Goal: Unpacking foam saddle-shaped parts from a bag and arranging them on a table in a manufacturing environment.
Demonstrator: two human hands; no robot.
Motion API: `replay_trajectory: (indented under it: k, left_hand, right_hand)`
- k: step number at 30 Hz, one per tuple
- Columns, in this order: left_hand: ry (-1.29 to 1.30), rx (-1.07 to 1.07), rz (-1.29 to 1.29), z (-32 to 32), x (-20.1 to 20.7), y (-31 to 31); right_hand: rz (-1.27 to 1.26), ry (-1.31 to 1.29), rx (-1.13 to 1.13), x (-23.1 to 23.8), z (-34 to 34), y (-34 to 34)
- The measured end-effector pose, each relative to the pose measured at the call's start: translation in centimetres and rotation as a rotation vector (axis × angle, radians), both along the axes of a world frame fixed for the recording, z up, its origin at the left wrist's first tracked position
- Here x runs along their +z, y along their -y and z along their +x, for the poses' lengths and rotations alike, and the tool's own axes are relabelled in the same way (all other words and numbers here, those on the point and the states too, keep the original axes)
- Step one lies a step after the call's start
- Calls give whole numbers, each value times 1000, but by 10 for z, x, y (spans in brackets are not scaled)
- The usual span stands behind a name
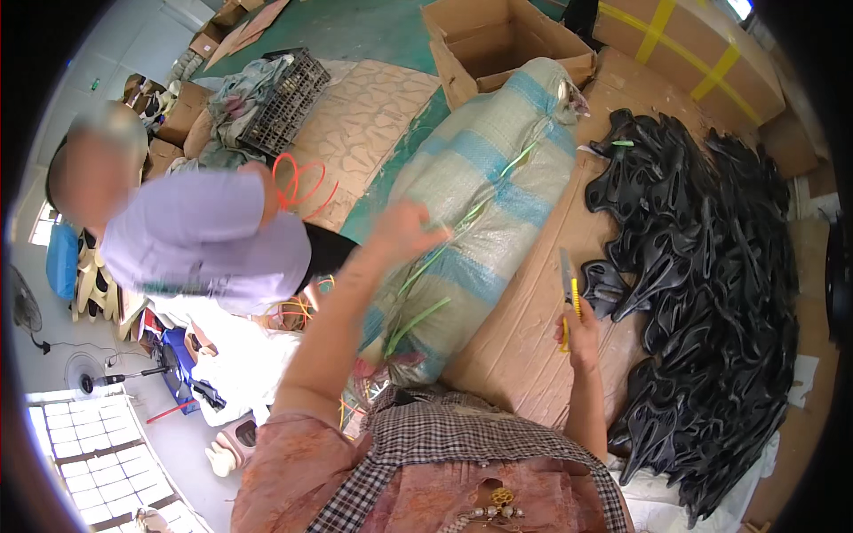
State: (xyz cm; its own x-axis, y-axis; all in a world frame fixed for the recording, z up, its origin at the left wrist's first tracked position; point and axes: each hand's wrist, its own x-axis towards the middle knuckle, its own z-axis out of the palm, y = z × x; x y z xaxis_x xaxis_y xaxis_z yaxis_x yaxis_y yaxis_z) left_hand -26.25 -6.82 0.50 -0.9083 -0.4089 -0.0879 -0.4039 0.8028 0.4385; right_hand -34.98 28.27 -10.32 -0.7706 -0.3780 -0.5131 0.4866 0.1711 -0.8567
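A long woven sack, pale with blue bands, lies stuffed full in front of me, with green strapping running along its top. My left hand is raised over the sack's left side, close to the strapping. Its fingers look apart and slightly blurred, and nothing shows in them. In my right hand is a pair of scissors with yellow handles, the blades pointing away from me. To the right of the scissors spreads a large heap of black moulded pieces, like flat rubber or plastic shells.
Flattened cardboard lies beneath the sack and heap. An open carton and a yellow-taped box stand beyond. At left another person bends near orange strapping; a black crate and a fan are there too.
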Motion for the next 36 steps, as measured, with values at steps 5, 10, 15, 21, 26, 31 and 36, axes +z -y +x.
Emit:
replay_trajectory:
  k: [5, 10, 15, 21, 26, 31, 36]
  left_hand:
    - [85, 3, -142, 54, -64, -38]
    - [-651, 485, 977, 83, -12, -6]
    - [-815, 524, 1058, 85, 26, -8]
    - [-842, 808, 921, 73, 37, 37]
    - [-786, 879, 775, 70, 20, 150]
    - [-363, 804, 576, 63, -4, 192]
    - [-555, 101, -75, 54, 19, 82]
  right_hand:
    - [22, 7, -48, 27, 30, -17]
    - [-315, -45, -62, 28, 86, 33]
    - [-519, 249, 54, 45, 150, 144]
    - [-454, 305, 55, 12, 173, 152]
    - [-196, -4, -69, 8, 182, 58]
    - [-107, 47, -583, -15, 257, 20]
    - [-96, 58, -1108, -15, 318, 30]
